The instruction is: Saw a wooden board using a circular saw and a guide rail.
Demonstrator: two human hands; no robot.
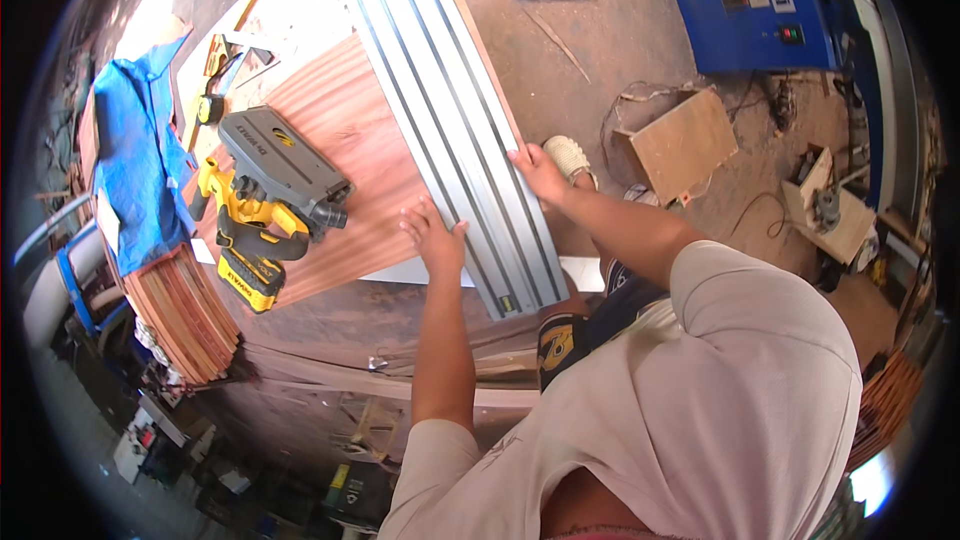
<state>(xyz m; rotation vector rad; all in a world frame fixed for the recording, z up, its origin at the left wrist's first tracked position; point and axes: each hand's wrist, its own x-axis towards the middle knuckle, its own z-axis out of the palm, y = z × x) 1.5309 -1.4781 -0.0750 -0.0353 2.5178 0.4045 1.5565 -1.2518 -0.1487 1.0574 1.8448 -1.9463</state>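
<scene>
A long silver guide rail (440,110) with dark strips lies across a reddish wood panel (350,120). Along the rail's left edge, my left hand (438,240) rests with fingers spread on the panel and its thumb on the rail. My right hand (541,176) grips the opposite edge, fingertips over the top; its underside is hidden. Left of the rail, apart from both hands, a yellow and black cordless track saw (265,190) sits on the panel with its battery toward me.
Beyond the saw lie a tape measure (210,108) and other small tools. A blue tarp (145,160) covers part of a stack of wood strips (185,315) at left. A wooden box (680,145), cords and a blue machine (750,5) stand on the right.
</scene>
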